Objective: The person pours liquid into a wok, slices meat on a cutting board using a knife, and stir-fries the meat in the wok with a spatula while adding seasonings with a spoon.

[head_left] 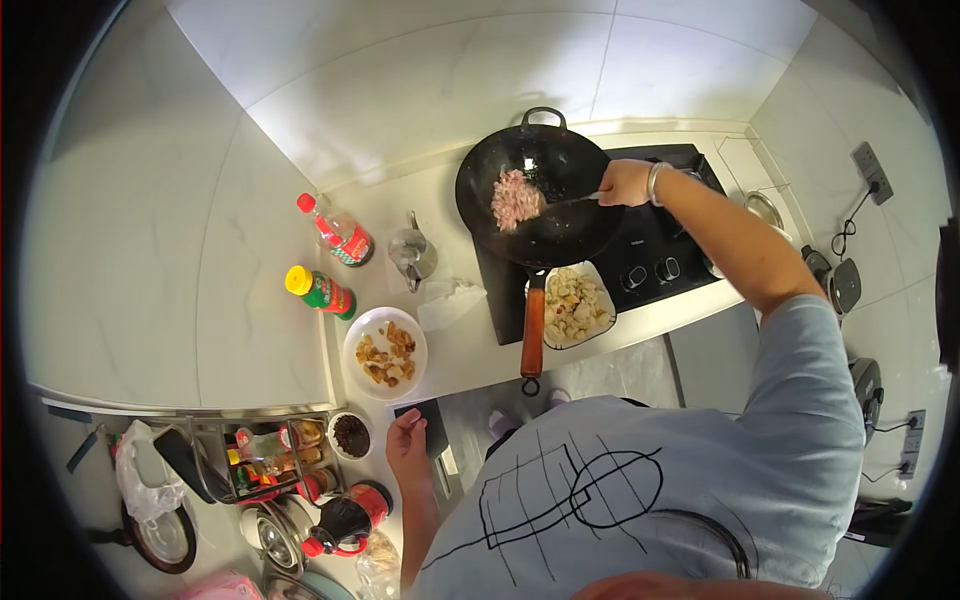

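"Head view, kitchen: what is laid out around the person, largest first?"

"Pale counter [450,352], with a black stove [655,240] set in it. Over the stove sits a wok [578,168]; the burner is out of sight beneath it. Its wooden handle [534,320] points back toward the person, probably to be within reach, though no hand is on it."

"And the smaller ware?"

"White plate [352,342] of browned pieces to the left, square dish [612,325] of pale food just beside the handle. Both seem parked near the wok for convenience. Two bottles [345,240] [325,292] stand farther back, perhaps to leave the front free. A small bowl [332,440] of something dark is at the left."

"Where is the meat?"

"Pink, minced-looking meat [513,197] lies in the wok, left of its middle, against the spatula's [572,204] far end."

"How are the hands posed?"

"Right arm stretched forward over the stove, right hand [627,183] closed around the spatula's grip, knuckles up, the tool slanting down into the wok. Left arm bent low, left hand [405,440] near the bowl, fingers curled; whether anything is in them, I cannot tell."
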Tool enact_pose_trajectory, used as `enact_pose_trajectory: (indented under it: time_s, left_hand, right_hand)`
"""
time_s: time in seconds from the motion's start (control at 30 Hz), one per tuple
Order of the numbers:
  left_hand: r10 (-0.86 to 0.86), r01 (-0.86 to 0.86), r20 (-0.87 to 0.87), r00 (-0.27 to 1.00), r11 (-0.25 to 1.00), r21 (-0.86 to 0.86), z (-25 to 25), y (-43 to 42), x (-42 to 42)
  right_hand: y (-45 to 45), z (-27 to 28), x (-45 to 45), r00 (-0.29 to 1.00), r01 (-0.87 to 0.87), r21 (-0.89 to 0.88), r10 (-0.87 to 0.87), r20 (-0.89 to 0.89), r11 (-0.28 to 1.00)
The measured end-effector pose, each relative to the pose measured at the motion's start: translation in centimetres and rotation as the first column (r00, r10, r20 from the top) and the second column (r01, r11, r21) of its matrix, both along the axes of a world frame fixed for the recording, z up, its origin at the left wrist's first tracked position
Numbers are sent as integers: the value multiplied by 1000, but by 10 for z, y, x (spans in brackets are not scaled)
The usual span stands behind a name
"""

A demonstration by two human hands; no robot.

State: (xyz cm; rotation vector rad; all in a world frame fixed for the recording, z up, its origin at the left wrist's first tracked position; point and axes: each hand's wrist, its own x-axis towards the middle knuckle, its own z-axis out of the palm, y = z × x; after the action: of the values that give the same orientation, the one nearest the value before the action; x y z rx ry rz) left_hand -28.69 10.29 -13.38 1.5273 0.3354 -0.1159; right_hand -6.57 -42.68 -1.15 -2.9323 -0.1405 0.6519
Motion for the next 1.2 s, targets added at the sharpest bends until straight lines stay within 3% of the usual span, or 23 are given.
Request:
enact_pose_trajectory:
  time_s: [0.1,0.13,0.23,0.37,0.4,0.5,0.53,0.63,0.77,0.9,0.97,1.13,1.2]
  left_hand:
    - [-6,5,41,999,1000,20,-4,5,0]
    - [-13,12,59,998,1000,26,-5,6,1]
    - [5,-6,63,998,1000,12,-3,0,3]
    - [-29,28,41,999,999,17,3,-7,2]
    - [-29,28,38,999,999,15,2,-7,2]
    - [-4,3,58,998,1000,17,-1,-7,-1]
    - [9,-11,68,998,1000,21,-1,-5,-4]
    - [40,-40,26,999,999,-11,-4,2,-10]
    - [50,-50,17,999,999,21,1,6,-12]
    - [40,-42,36,999,998,54,4,4,-4]
    - [24,-26,41,999,999,48,5,2,-1]
    - [-31,31,24,999,999,22,2,-4,6]
    - [-91,89,20,996,992,88,12,-12,11]
  right_hand:
    - [14,18,-14,957,50,-50,-33,287,998]
    - [26,38,-21,953,58,-115,-21,303,992]
    - [39,65,-29,934,-87,-296,181,309,951]
    - [36,91,-22,924,-111,-317,215,315,942]
    - [28,92,-6,961,-92,-352,176,215,931]
    - [7,100,15,991,40,-419,18,132,907]
    - [4,104,21,994,104,-394,-87,61,913]
    - [-14,75,42,985,171,-271,-156,77,947]
    - [6,41,19,959,-38,-118,69,274,992]
    - [28,10,-63,926,-122,-163,171,337,979]
    - [29,12,-113,941,-47,34,33,336,998]
    - [35,41,-201,905,130,222,-207,371,966]
    - [39,9,-191,913,188,244,-261,315,951]
